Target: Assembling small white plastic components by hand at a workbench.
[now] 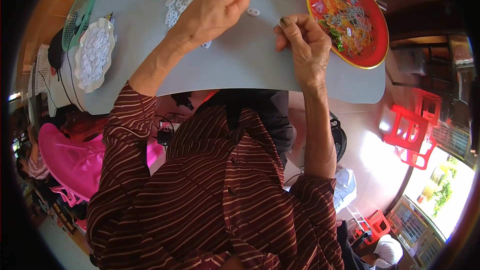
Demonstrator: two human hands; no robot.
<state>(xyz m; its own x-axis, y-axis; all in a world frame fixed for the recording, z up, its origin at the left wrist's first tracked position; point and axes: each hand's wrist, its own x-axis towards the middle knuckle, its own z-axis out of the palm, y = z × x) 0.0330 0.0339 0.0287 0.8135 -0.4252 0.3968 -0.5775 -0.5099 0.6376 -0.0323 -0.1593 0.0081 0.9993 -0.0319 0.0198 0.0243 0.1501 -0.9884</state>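
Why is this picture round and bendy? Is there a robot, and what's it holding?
There's no robot here! These are a person's own bare hands: the left hand and the right hand. The camera sits on the person's head, looking down, so you also see their striped shirt. Its wide fisheye lens makes straight edges bend.

On the grey table are lots of little white oval pieces. More small white pieces fill a wavy-edged dish on the left. On the right, a red flowery tray holds small grey pieces.

The right thumb is bent in close to its fingers, and the left hand is curled. I can't tell whether either grip has anything in it.
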